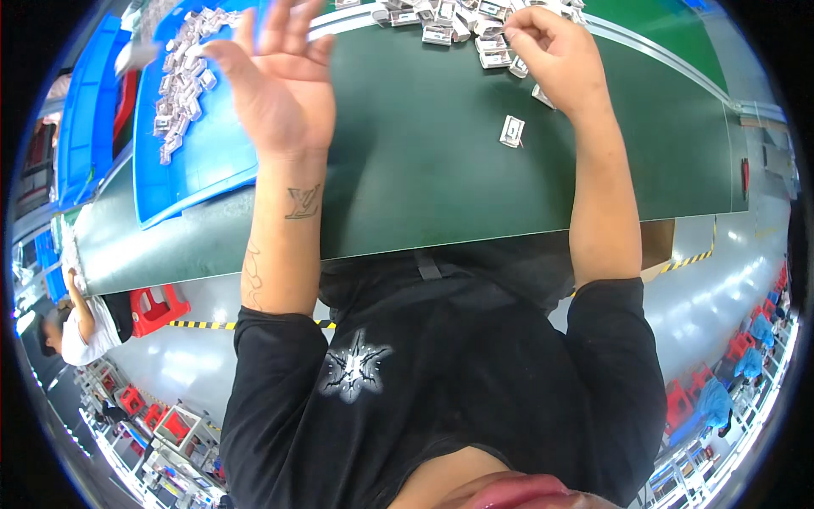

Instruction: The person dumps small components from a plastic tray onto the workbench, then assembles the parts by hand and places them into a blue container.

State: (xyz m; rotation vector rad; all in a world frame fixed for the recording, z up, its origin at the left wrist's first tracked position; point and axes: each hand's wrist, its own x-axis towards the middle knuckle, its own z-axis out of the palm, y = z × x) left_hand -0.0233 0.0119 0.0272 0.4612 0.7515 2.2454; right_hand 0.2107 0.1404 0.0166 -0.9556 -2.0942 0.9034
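My left hand [288, 97] is raised, palm showing and fingers spread, in front of the right side of a blue tray [208, 182]. Its fingertips are blurred and nothing shows in its grasp. Many small white rectangular parts [180, 93] with dark markings lie in that tray. My right hand [561, 64] is at the far side of the green table, thumb and forefinger pinched together against a heap of the same white parts [437, 34]. What the pinch holds, if anything, is too small to tell. One white part [512, 131] lies apart, left of my right wrist.
A metal rail [657, 59] edges the green tabletop [424, 170] at the back. Blue bins [89, 110] stand left of the tray, with a blurred whitish thing [136, 58] near them. A red stool [159, 308] and another person [89, 331] are beyond the table at left.
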